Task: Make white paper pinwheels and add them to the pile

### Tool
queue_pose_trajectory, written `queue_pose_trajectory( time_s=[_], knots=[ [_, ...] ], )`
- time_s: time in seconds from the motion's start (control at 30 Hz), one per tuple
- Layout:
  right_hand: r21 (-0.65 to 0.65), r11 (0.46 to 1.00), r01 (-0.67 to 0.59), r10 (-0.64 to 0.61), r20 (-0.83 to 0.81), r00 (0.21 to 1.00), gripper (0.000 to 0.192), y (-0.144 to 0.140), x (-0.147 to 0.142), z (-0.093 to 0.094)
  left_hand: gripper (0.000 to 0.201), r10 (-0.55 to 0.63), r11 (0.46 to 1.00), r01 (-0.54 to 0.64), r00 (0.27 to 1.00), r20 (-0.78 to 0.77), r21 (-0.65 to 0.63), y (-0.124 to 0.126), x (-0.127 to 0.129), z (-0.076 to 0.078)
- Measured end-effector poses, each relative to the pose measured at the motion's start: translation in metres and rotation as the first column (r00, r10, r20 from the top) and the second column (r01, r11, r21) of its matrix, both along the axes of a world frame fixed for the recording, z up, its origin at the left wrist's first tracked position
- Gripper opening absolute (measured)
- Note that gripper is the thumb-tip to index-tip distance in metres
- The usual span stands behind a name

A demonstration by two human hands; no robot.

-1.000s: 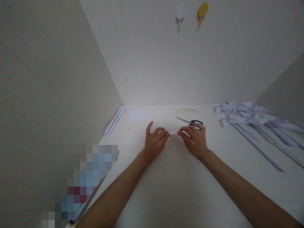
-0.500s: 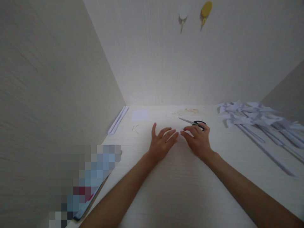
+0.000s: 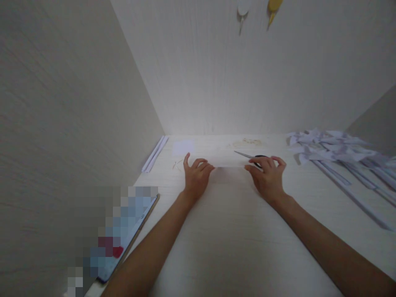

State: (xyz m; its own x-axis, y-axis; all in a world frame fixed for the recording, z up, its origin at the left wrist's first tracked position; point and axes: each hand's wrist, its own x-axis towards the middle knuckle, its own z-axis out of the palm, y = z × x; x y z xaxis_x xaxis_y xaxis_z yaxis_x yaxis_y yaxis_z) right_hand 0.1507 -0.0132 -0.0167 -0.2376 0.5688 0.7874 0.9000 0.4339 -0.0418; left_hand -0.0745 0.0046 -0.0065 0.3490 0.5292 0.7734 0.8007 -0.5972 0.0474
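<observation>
Glare washes out the far middle of the table (image 3: 229, 231), so the white paper strip (image 3: 228, 161) we stretch there is hard to trace. Our left hand (image 3: 195, 178) presses its left end with fingers curled flat; our right hand (image 3: 268, 175) pins the right end, fingers spread, hiding part of the black-handled scissors (image 3: 252, 156). At right lies a heap of folded paper pieces (image 3: 337, 149), cut off by the edge. Pale wood-grain walls enclose the table.

Two hands (image 3: 198, 177) (image 3: 268, 177), one scissors (image 3: 252, 157), two wall hooks (image 3: 243, 10) (image 3: 274, 8)
</observation>
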Motion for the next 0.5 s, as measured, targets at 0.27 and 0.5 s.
queue_pose_trajectory(
  time_s=[0.27, 0.5],
  knots=[
    [-0.246, 0.910, -0.334, 0.108, -0.637, 0.763, 0.018, 0.010, -0.015, -0.002, 0.012, 0.074, 0.990, -0.008, 0.880, 0.469, -0.141, -0.001, 0.016, 0.002],
    [-0.366, 0.751, -0.550, 0.057, -0.793, 0.606, 0.021, 0.010, -0.028, -0.004, 0.014, 0.126, 0.856, 0.309, 0.650, 0.749, -0.413, -0.003, 0.031, -0.001]
  ],
)
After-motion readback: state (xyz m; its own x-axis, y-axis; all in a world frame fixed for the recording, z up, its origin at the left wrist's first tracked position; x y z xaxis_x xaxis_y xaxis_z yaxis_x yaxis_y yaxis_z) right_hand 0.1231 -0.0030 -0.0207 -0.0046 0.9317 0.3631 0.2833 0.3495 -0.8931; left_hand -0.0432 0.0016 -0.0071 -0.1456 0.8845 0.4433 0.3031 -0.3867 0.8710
